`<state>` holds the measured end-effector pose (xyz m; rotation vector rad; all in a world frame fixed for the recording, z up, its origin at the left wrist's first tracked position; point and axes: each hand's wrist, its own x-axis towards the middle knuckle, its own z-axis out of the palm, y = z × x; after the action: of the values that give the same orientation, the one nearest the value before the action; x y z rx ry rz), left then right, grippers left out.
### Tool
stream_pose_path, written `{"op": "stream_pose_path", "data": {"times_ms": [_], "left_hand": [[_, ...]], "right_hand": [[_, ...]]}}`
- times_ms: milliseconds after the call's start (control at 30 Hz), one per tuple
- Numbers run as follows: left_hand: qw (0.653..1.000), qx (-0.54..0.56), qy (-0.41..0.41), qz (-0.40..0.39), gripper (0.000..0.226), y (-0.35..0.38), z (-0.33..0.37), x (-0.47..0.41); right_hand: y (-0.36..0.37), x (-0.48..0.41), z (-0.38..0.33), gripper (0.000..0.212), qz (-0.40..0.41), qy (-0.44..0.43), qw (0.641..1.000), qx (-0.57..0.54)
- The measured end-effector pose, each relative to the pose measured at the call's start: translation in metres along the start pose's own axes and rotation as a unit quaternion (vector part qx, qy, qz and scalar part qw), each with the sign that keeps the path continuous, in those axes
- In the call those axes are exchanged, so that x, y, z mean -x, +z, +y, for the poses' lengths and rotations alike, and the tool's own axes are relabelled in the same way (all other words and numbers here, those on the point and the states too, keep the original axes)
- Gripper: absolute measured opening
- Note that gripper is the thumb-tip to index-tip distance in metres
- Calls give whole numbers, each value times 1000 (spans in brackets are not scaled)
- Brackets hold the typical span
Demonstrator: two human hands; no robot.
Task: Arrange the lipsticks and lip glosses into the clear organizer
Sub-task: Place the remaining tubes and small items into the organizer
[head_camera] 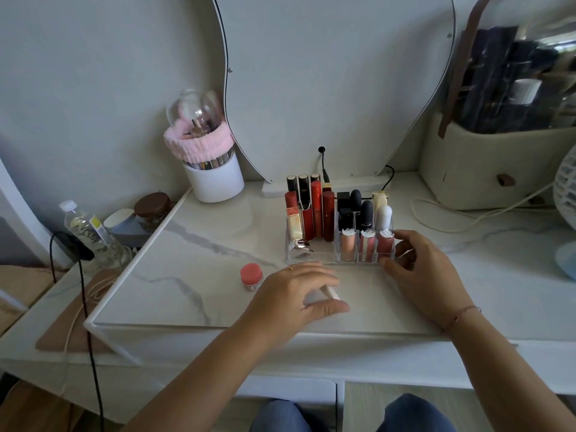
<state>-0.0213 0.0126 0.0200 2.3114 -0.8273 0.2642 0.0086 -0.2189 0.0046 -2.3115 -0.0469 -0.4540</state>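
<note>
step: pick up white stick (pixel 332 293) | left hand (pixel 293 294) fingers curl over it, stick low on surface | right hand (pixel 427 269) fingers loose, touching organizer (pixel 327 255) corner | tip: pinch firm, lift, drop upright in a free slot past fingertips

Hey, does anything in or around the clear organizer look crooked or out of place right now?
Yes. In the clear organizer, the gold-capped bottle at the front left leans forward while the other tubes stand upright. A small pink-lidded jar sits outside it on the tabletop, left of the left hand, which holds a white tube.
</note>
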Motion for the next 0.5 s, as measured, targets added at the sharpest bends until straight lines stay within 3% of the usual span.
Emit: {"op": "stream_pose_path", "data": {"times_ms": [167, 333, 500], "left_hand": [[997, -52, 9, 55, 17, -1, -2, -13], [999, -28, 10, 29, 22, -1, -8, -9], [998, 19, -49, -40, 36, -7, -15, -2]], "right_hand": [[-1, 1, -2, 44, -1, 5, 1000, -6], [-1, 1, -2, 44, -2, 4, 1000, -7], [-1, 1, -2, 44, -3, 5, 1000, -2]]}}
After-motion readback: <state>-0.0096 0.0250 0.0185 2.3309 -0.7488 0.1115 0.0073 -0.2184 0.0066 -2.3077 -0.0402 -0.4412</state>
